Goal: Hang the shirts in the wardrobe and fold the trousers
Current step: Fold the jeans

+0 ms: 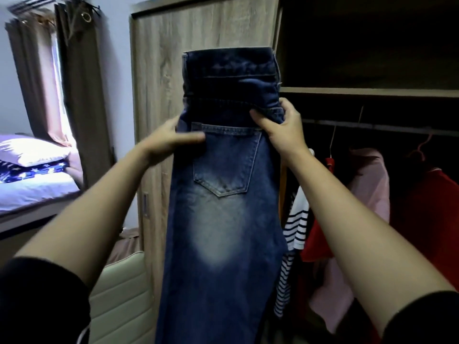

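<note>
Before the wardrobe (203,45), both hands' fingers (258,117) pinch the hanging jeans (223,219).

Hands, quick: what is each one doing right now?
Left hand: closed on the left edge of the blue jeans, thumb across the front.
Right hand: gripping the jeans' right edge near the waistband.

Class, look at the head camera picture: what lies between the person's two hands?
The head view shows the blue jeans between the left hand and right hand.

One pair of jeans (223,194) is held up before the wardrobe (206,26). Inside it hang four shirts: one striped (294,234), two red (316,239) (432,219), one pink (370,184).
</note>
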Motion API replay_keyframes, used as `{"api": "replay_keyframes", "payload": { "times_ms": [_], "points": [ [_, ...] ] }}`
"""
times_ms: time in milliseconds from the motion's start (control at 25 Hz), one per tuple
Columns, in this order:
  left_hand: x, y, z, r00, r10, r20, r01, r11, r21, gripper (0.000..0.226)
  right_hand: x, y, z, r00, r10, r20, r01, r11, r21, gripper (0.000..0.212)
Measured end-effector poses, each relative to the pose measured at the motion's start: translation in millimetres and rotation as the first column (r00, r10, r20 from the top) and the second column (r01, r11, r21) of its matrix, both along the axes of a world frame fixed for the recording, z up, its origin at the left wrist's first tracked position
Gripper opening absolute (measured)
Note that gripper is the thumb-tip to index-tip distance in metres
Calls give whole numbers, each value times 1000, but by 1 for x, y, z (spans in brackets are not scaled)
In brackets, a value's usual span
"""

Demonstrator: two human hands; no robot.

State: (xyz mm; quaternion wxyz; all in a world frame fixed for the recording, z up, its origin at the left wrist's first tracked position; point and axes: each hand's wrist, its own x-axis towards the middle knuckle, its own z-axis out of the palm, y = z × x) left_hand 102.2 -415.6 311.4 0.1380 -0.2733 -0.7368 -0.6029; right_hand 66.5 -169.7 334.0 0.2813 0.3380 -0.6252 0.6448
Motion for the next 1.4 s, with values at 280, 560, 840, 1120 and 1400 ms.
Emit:
{"api": "replay_keyframes", "payload": {
  "times_ms": [280,560,840,1120,1400],
  "points": [
    [9,21,-104,990,66,126,-97,962,256,47,-19,20,-1,956,-119,269,92,990,109,19],
    [-3,64,-66,985,63,161,-121,917,381,7,-43,75,-62,489,-17,872,-230,962,147,75],
    [-26,73,-76,936,54,347,-225,850,476,10,-27,95,-119,408,422,810,-374,886,-273,105],
    [-40,33,-66,779,67,624,-63,998,-27,45,-16,83,-133,717,-91,691,-118,961,249,104],
    [-32,4,-79,792,133,596,-66,989,-134,52,-11,76,-115,828,-115,548,-34,967,254,62]
  ]
}}
